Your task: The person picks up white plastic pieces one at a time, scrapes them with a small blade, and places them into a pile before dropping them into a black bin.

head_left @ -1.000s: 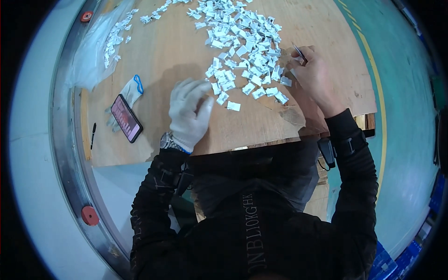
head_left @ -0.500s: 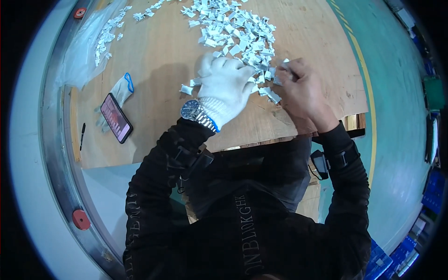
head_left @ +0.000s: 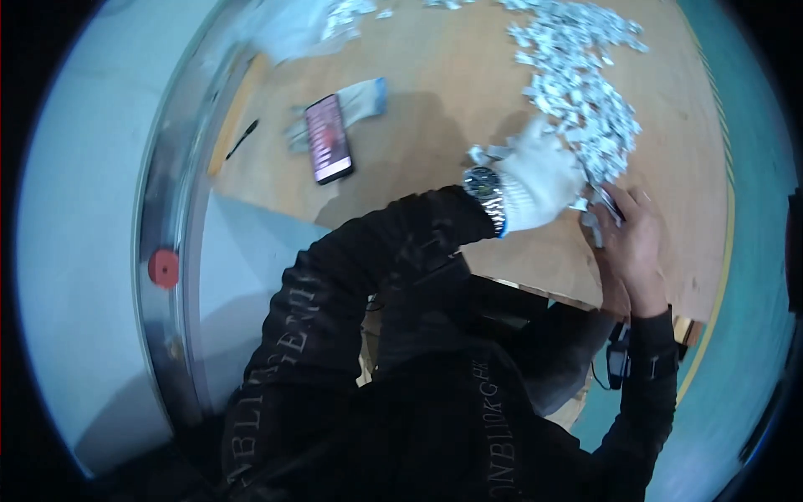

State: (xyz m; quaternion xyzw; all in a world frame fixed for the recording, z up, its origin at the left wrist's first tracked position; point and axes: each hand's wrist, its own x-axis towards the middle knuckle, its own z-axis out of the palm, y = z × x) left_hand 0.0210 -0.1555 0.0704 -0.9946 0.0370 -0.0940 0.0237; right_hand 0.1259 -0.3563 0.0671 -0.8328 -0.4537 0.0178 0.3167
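My left hand (head_left: 544,184), in a white knit glove with a metal watch at the wrist, rests at the near left edge of a pile of small white pieces (head_left: 581,92). Its fingers are curled downward, and what they hold, if anything, is hidden. Just to its right is my bare right hand (head_left: 636,243), closed with thumb and fingers pinched around a small thin dark-edged thing (head_left: 613,203) too blurred to name. A few loose white pieces lie by the right fingertips and beside the watch.
On the wooden table (head_left: 418,159), a lit phone (head_left: 329,138) leans on a spare white glove (head_left: 360,99) with a blue cuff. A black pen (head_left: 242,139) lies farther left. A clear plastic bag (head_left: 297,29) is at the far left, and a metal rail (head_left: 159,335) runs alongside.
The view has swung left, so table and hands appear shifted right and lower. My right hand has come closer to my left, at the pile's near end.
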